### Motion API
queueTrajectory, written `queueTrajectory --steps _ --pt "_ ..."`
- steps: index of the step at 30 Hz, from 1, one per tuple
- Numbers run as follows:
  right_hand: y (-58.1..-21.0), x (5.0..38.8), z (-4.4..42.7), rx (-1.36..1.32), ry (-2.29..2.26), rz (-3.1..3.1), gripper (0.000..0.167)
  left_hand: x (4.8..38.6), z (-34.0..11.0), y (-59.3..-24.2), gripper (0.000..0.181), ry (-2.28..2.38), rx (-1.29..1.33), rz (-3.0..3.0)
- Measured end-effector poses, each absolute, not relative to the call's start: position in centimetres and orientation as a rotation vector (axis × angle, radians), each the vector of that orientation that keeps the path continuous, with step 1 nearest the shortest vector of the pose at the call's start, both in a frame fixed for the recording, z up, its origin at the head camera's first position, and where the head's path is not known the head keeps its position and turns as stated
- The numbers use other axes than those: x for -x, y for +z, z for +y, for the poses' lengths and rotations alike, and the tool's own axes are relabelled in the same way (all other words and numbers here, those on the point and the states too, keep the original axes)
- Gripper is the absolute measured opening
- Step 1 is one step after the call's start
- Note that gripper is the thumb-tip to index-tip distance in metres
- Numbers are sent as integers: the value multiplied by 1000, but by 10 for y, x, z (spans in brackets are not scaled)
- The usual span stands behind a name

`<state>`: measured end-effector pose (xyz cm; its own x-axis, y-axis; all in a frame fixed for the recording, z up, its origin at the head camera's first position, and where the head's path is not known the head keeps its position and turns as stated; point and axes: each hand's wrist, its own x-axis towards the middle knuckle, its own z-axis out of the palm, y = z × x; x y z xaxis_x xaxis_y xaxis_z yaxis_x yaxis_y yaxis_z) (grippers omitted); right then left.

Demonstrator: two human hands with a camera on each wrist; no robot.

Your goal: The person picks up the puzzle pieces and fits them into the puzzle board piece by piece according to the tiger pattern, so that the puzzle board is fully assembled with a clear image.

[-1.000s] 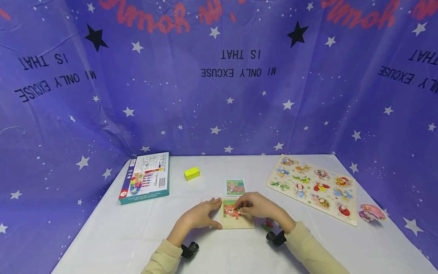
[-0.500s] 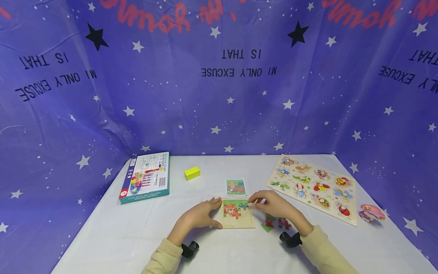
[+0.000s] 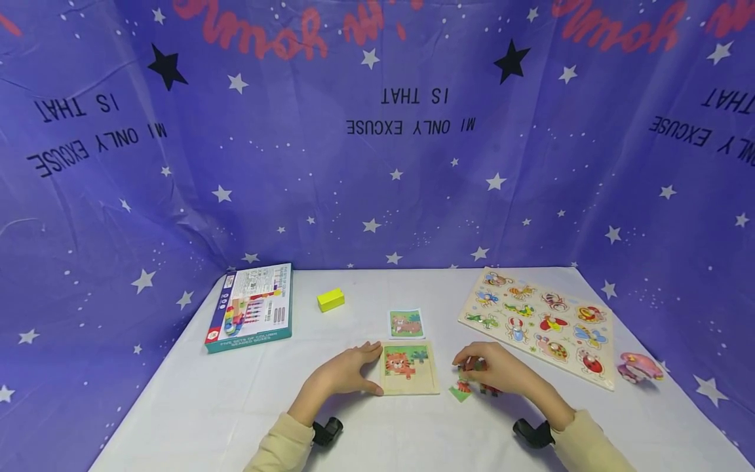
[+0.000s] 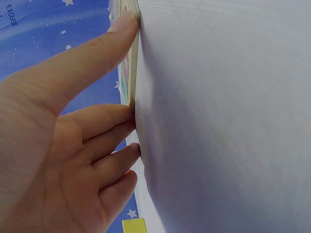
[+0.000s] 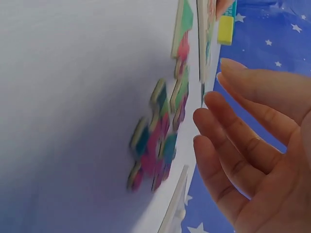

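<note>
A square wooden puzzle tray (image 3: 436, 368) lies on the table, partly filled with pieces of a tiger picture (image 3: 398, 364). My left hand (image 3: 345, 371) rests at its left edge, thumb near the front corner and fingertips near the back one. In the left wrist view, the left thumb and fingers (image 4: 114, 167) look extended along the tray's side (image 4: 132, 73). To the tray's right, my right hand (image 3: 495, 368) hovers over several loose jigsaw pieces (image 3: 462, 391), partly hiding them. The right wrist view shows its fingers slightly bent and apart from the pieces (image 5: 153, 143), holding nothing.
A small picture card (image 3: 406, 323) lies behind the tray. A yellow block (image 3: 331, 299) and a boxed bead set (image 3: 250, 308) stand at the back left. To the right lie an insect peg board (image 3: 537, 321) and a pink toy (image 3: 640, 367).
My right hand has moved right, off the tray to the loose pieces. A blue-green piece now shows at the picture's upper right. The left hand has stayed put.
</note>
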<state>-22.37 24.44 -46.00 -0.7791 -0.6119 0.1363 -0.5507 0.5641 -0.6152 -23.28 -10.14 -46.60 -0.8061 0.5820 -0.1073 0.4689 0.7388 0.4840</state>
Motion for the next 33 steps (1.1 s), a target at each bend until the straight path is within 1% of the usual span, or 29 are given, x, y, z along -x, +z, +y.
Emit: queueTrajectory --steps 8,12,20,33 --pt "-462 210 262 1034 -981 2712 24 232 -101 -467 89 660 -819 2681" --pt "-463 205 268 1029 -940 2756 23 233 -101 -467 90 655 -817 2689" --pt "-463 199 272 884 -848 2781 25 232 -102 -467 90 656 -814 2686" --pt "-465 197 273 835 -886 2772 25 232 -102 -467 90 666 -820 2687"
